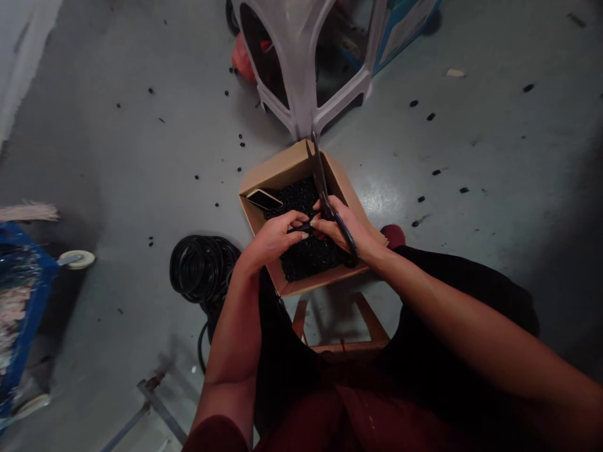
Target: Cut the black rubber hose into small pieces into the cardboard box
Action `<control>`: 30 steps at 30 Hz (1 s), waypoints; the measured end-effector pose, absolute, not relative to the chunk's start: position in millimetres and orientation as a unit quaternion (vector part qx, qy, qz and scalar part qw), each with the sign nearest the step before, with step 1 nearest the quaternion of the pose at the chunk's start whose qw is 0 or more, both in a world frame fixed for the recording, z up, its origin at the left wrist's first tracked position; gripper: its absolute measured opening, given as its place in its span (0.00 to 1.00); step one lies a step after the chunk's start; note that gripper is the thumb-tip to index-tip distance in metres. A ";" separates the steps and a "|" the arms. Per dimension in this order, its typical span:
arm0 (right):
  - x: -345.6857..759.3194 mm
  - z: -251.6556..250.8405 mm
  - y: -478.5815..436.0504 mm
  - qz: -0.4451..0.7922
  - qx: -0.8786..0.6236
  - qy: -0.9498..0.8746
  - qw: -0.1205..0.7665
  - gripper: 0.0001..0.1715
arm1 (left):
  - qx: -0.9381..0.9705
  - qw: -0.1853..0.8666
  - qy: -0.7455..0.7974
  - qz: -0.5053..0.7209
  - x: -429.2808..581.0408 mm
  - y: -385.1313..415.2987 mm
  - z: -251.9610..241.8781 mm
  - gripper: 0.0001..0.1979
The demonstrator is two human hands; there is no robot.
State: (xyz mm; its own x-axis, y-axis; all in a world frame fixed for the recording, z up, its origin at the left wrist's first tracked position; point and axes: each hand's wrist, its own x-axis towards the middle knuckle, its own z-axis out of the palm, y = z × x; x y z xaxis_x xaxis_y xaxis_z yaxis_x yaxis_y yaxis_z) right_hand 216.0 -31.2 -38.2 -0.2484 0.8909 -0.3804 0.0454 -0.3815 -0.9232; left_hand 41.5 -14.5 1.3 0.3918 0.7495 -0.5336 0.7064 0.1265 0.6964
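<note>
Over an open cardboard box (257, 176), my two hands meet fingertip to fingertip. My left hand (277, 233) is closed, pinching a small black ridged piece (300, 228). My right hand (346, 227) has a pair of scissors (319, 169) hooked in it; their blades are parted and point away from me, past the box's far corner. Its thumb and fingertips also reach the black piece, though whether they grip it is unclear. Many small black pieces (306, 267) fill the box below. A dark phone-like slab (264, 199) leans in the box's left corner.
A pale plastic stool (301, 56) stands just beyond the box, beside a blue carton (405, 28). Black rubber-like loops (200, 267) lie to the left. Further left is a blue wheeled bin (32, 301). Small black bits (431, 117) dot the floor. A metal frame (160, 408) lies lower left.
</note>
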 end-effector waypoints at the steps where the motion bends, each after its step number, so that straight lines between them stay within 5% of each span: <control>1: 216.6 -38.8 -30.9 0.649 -0.515 -0.453 0.330 0.19 | 0.660 0.509 0.552 0.024 41.6 -14.6 1.8 0.17; 13: 233.2 -50.6 -14.7 0.631 -0.518 -0.402 0.414 0.19 | 0.621 0.574 0.533 0.033 35.6 -14.2 10.8 0.17; 30: 226.7 -41.6 -20.9 0.605 -0.569 -0.443 0.339 0.18 | 0.590 0.536 0.597 0.088 17.6 -5.4 2.0 0.17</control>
State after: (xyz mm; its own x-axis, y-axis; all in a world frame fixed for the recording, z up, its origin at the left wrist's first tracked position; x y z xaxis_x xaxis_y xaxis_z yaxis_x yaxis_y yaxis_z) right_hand 226.7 -20.9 -41.6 -0.1229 0.9137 -0.3875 0.0936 -0.3780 -0.9211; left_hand 17.6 -5.4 2.0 0.2714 0.7987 -0.5371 0.6103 0.2886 0.7377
